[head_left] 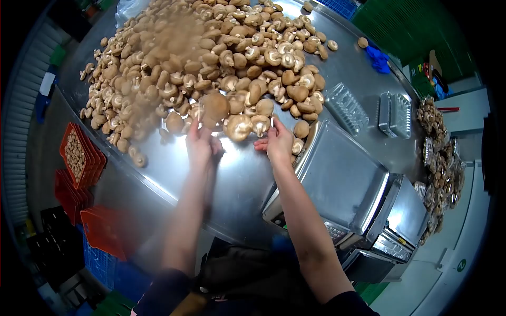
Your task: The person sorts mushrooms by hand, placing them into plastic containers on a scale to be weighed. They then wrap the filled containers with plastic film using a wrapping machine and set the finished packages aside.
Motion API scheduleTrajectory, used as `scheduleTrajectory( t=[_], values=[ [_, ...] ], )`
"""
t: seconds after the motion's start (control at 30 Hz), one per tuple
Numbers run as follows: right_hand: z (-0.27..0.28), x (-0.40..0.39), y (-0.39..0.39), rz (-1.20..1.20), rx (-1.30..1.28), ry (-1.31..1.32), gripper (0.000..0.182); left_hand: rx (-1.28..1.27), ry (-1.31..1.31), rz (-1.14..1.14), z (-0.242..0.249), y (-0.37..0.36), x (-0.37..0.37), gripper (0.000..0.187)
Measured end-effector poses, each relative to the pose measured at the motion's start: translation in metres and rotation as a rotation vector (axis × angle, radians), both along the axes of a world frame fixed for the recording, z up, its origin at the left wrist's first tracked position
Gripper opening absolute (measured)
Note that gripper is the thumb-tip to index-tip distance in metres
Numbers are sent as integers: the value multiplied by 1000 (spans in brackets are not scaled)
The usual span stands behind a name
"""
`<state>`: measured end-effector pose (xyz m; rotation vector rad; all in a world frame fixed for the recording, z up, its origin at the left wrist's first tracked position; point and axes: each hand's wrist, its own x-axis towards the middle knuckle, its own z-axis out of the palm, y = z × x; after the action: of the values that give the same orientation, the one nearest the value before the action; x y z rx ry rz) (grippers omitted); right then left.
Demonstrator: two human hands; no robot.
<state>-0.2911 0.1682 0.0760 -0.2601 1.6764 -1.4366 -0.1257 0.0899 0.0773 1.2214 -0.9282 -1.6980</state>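
Between my two hands is a clear plastic tray (247, 138) with several shiitake mushrooms (238, 127) in it, held above the front of the steel table (232, 179). My left hand (200, 147) grips its left end, thumb up along the side. At the opposite end my right hand (278, 142) pinches the edge, fingers curled beneath. Just beyond the tray lies a large heap of loose shiitake mushrooms (232, 52). Parts of the tray are hard to make out because it is see-through.
To the right is a weighing scale with a flat steel plate (342, 174). Empty clear trays (347, 109) lie behind it. Packed mushrooms (440, 163) are piled at the far right. A blue glove (378, 59) rests near the back edge. Red crates (105, 229) stand on the left.
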Motion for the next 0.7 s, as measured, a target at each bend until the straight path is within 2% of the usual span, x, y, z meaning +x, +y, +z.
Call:
scheduleTrajectory(
  t=[0.17,0.3,0.4,0.43,0.5,0.63,0.7],
  values=[
    [37,2,53,41,-18,83,42,-29,-65,-134,40,43,14,51],
    [54,-17,110,-43,14,200,41,-1,-50,-262,60,76,-3,54],
    [43,-51,169,-70,88,450,40,15,-109,-462,67,104,-31,54],
    [53,-58,188,-115,106,456,37,-1,-118,-524,66,114,-42,53],
    [43,-81,230,-78,170,882,35,-3,-153,-638,60,134,-67,51],
    [26,-104,287,-153,262,999,34,-307,-325,-762,39,166,-114,43],
    [21,-108,303,-156,330,1059,34,-583,-526,-773,32,178,-125,40]
  ],
)
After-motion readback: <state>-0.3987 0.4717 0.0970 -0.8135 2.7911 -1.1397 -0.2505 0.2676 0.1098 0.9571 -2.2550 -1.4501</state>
